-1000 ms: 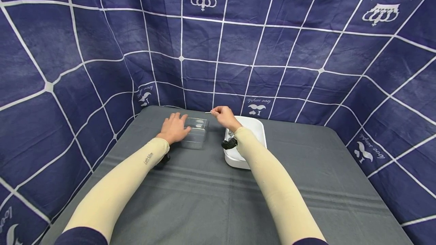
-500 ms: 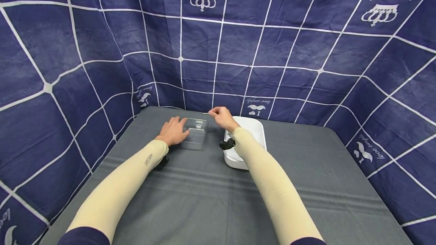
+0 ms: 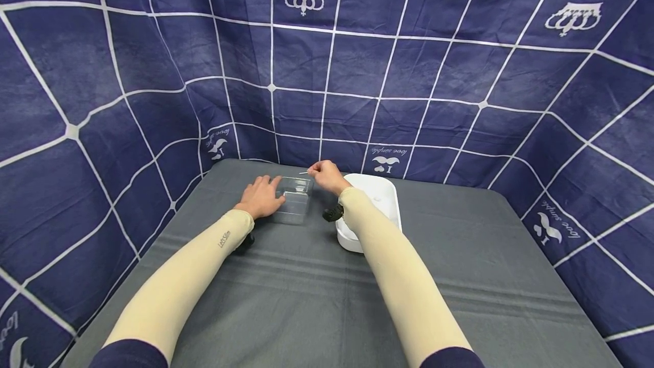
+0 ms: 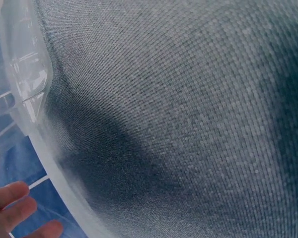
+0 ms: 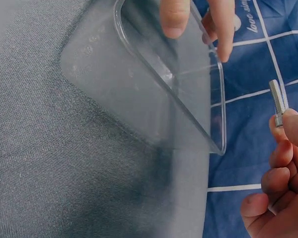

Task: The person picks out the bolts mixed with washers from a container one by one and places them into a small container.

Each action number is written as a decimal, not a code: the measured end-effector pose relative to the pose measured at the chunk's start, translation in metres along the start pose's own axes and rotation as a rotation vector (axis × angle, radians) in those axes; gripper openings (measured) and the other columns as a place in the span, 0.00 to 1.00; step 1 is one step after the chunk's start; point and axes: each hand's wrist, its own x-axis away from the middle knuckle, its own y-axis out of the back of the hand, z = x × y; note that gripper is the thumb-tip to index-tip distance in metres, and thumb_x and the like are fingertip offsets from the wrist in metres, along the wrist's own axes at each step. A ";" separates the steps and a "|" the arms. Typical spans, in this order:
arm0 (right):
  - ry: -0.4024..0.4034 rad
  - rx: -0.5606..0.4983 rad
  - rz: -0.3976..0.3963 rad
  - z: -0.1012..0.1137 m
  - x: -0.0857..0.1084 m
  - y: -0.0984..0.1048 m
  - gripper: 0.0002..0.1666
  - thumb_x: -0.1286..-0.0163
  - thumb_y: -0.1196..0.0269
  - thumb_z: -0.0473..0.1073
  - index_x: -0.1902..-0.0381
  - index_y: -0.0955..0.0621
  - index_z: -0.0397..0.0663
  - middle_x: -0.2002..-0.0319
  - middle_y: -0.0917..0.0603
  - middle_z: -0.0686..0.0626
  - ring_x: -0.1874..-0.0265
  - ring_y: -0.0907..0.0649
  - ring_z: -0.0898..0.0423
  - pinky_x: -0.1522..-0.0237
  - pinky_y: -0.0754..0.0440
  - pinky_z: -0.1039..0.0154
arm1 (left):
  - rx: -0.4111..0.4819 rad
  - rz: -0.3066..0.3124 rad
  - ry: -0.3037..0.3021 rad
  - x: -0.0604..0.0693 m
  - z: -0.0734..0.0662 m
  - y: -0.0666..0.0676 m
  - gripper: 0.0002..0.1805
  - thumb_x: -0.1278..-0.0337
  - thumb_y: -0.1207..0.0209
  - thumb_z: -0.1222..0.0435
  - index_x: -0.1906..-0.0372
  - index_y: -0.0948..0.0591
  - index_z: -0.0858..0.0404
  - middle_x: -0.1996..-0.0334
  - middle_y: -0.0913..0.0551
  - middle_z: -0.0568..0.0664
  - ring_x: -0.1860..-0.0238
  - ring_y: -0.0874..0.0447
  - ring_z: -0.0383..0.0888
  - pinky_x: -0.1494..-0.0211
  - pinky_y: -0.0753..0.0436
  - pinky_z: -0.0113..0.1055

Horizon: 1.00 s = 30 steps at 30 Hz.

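Note:
A clear plastic box (image 3: 290, 217) stands on the grey cloth, left of the middle in the head view. My left hand (image 3: 259, 196) rests at its left side with spread fingers, the thumb and forefinger reaching over it. In the right wrist view the box's rim (image 5: 181, 104) slants below those fingertips. My right hand (image 3: 327, 176) is above the far right corner of the box. Between its thumb and forefinger it pinches a small silver bolt (image 5: 277, 101), whose threaded shank points away from the fingers. The left wrist view catches only some loosely bent fingers (image 4: 15, 208) beside the box.
A white tray (image 3: 352, 244) stands right of the box, partly under my right forearm; a small item in it is too unclear to name. Grey cloth (image 3: 286, 300) covers the table. A blue curtain (image 3: 378, 72) with white lines encloses its back and sides.
My right hand has moved a little left and slightly down with the bolt, closer to the box, uncovering more of the white tray. The left hand stays nearly still on the box.

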 end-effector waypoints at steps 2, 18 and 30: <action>0.012 0.044 0.001 0.001 -0.003 -0.002 0.15 0.24 0.43 0.41 0.54 0.14 0.36 0.57 0.13 0.40 0.67 0.26 0.59 0.63 0.29 0.68 | -0.003 0.002 0.005 0.000 0.001 0.000 0.38 0.33 0.44 0.50 0.23 0.37 0.59 0.31 0.32 0.66 0.30 0.36 0.63 0.32 0.33 0.65; 0.032 0.259 0.115 0.005 -0.018 -0.016 0.14 0.28 0.41 0.39 0.56 0.11 0.38 0.55 0.10 0.46 0.56 0.16 0.54 0.51 0.20 0.63 | 0.000 0.030 0.028 -0.003 0.002 0.001 0.39 0.32 0.45 0.49 0.21 0.40 0.58 0.31 0.32 0.65 0.29 0.36 0.62 0.31 0.33 0.63; -0.005 0.360 0.196 0.006 -0.020 -0.027 0.11 0.30 0.37 0.41 0.67 0.12 0.40 0.75 0.20 0.55 0.75 0.26 0.59 0.69 0.29 0.68 | -0.012 0.036 0.030 -0.002 -0.002 -0.002 0.39 0.32 0.45 0.50 0.21 0.41 0.59 0.32 0.31 0.65 0.30 0.35 0.62 0.33 0.31 0.63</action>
